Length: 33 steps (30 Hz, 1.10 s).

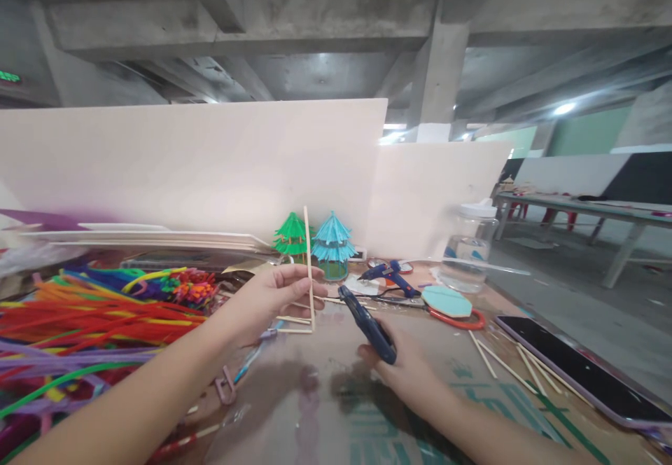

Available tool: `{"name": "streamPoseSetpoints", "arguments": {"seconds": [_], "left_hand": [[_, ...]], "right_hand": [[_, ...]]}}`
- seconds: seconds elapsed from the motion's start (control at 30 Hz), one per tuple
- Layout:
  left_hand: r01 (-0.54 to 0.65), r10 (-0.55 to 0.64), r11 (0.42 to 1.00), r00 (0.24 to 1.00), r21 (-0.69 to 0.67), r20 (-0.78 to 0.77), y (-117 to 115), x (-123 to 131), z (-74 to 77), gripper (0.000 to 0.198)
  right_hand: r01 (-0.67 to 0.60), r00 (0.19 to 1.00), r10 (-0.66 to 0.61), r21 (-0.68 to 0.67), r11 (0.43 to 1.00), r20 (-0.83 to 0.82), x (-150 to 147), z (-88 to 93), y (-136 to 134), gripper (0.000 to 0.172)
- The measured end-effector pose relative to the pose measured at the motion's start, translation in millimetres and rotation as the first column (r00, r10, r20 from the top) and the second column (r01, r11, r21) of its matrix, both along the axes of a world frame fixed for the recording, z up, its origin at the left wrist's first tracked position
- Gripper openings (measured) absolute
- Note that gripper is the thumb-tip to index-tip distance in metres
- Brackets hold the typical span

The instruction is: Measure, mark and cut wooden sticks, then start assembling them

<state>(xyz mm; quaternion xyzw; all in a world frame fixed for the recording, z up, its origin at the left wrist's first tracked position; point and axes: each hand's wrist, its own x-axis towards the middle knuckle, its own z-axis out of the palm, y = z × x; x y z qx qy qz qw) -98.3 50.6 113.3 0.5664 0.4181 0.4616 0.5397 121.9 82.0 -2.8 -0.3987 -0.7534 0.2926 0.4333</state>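
Note:
My left hand (288, 293) pinches a thin pale wooden stick (307, 241) upright between thumb and fingers. At its lower end the stick meets a short horizontal stick (295, 331); I cannot tell whether they are joined. In my right hand (393, 356), fingers wrapped round it, is a dark blue hand tool (367, 323) that looks like pliers, its tip pointing up and left, apart from the stick. Behind the hands stand a green model pavilion (291, 232) and a blue model pavilion (334, 241).
Colourful pipe cleaners (99, 318) heap at the left. A blue glue gun (393, 277), a light-blue octagonal piece (447, 301) and a water bottle (467, 255) stand or lie to the right. Beyond loose sticks (504, 363) lies a phone (582, 370). White boards (199, 171) close off the back.

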Motion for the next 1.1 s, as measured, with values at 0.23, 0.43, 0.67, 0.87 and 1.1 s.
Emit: {"name": "streamPoseSetpoints", "arguments": {"seconds": [0.23,0.43,0.67,0.87,1.1], "left_hand": [[0.003,-0.003,1.000,1.000,0.004,0.017,0,0,-1.4,0.053],[0.026,-0.027,0.997,0.999,0.074,0.018,3,-3,-3.8,0.044],[0.055,-0.056,0.996,0.998,0.073,0.016,7,-7,-6.9,0.044],[0.020,-0.020,0.997,1.000,0.073,-0.004,6,-8,-5.2,0.041],[-0.009,0.012,0.997,0.999,0.081,-0.043,8,-9,-2.5,0.039]], "right_hand": [[-0.020,1.000,0.020,-0.018,1.000,0.012,-1,2.3,-2,0.038],[-0.001,1.000,0.001,-0.004,1.000,0.013,-1,-0.1,-1,0.038],[-0.018,0.999,0.018,-0.004,1.000,0.033,-1,1.0,-2,0.035],[-0.020,0.999,0.020,0.008,1.000,0.041,-2,-1.1,-2,0.037],[-0.023,0.959,-0.017,0.137,0.990,0.285,11,28.2,-8,0.045]]}}
